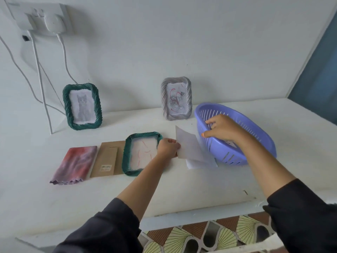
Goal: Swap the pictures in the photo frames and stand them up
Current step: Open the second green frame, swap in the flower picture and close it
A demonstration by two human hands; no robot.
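A green photo frame [128, 152] lies face down on the white table, with a picture of red lines showing in its opening. My left hand [167, 147] pinches a white sheet of paper [188, 146] held tilted just right of that frame. Another white sheet [202, 163] lies flat under it. My right hand [221, 127] grips the near rim of a purple basket [235, 150]. A brown cardboard backing [107, 158] lies left of the flat frame. At the back a green frame with a cat picture [82, 106] and a silver frame with a red-scribbled picture [176, 98] stand upright.
A folded pink and purple cloth [73, 165] lies at the far left. White cables [41, 83] hang from a wall socket [44, 17] down to the table's back left. The table's front edge [182, 216] runs above a patterned floor.
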